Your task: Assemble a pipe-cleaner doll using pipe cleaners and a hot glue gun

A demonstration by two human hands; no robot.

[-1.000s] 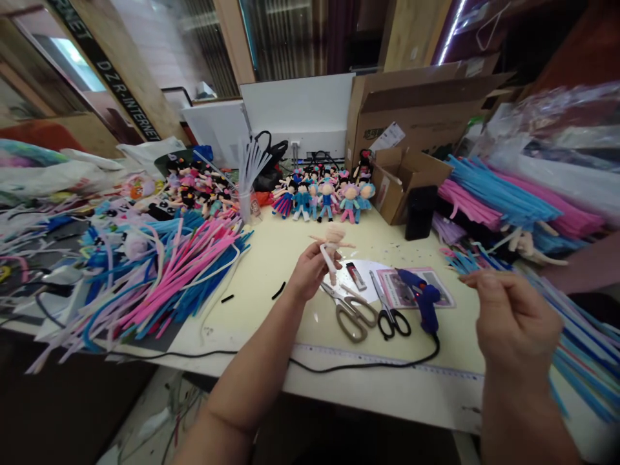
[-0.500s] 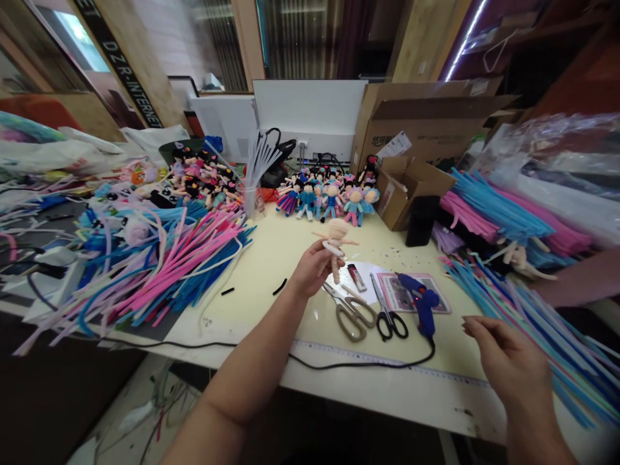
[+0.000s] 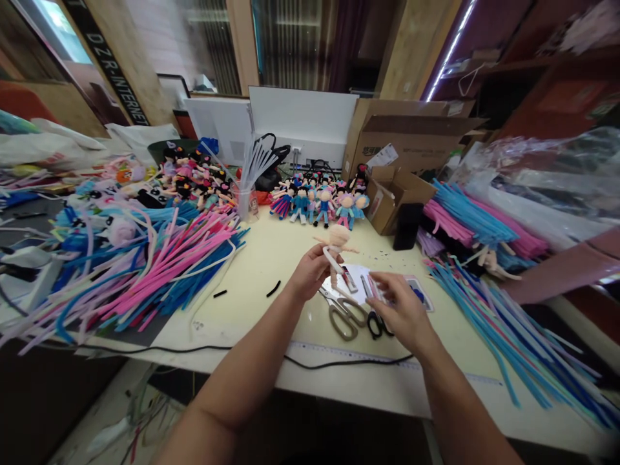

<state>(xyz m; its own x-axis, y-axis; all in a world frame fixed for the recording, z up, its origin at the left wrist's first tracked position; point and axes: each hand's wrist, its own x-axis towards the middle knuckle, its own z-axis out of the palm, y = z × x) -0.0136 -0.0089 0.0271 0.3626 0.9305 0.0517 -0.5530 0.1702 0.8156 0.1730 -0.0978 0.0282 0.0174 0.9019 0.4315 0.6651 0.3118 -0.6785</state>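
My left hand (image 3: pixel 312 271) is closed around a small peach pipe-cleaner doll (image 3: pixel 339 237) with a round head and outstretched arms. A white pipe-cleaner strip (image 3: pixel 334 260) sticks out from the same fingers, angled down across the doll's body. My right hand (image 3: pixel 402 310) hovers just right of the doll, its fingers bent and apart with nothing visible between them. Beneath the hands lie tan-handled scissors (image 3: pixel 345 320), black-handled scissors (image 3: pixel 376 326) and a lighter (image 3: pixel 349 279). The right hand covers most of the blue glue gun.
Loose pipe cleaners pile up at left (image 3: pixel 159 265) and right (image 3: pixel 489 316). Finished dolls (image 3: pixel 322 201) stand at the back beside cardboard boxes (image 3: pixel 400 194). A black cable (image 3: pixel 339 365) runs along the front edge. Two short black pieces (image 3: pixel 273 289) lie left of my arm.
My right hand has moved left from the table's right side to beside the doll, its fingers spreading apart. The white strip now hangs downward in my left hand. The view has shifted slightly.
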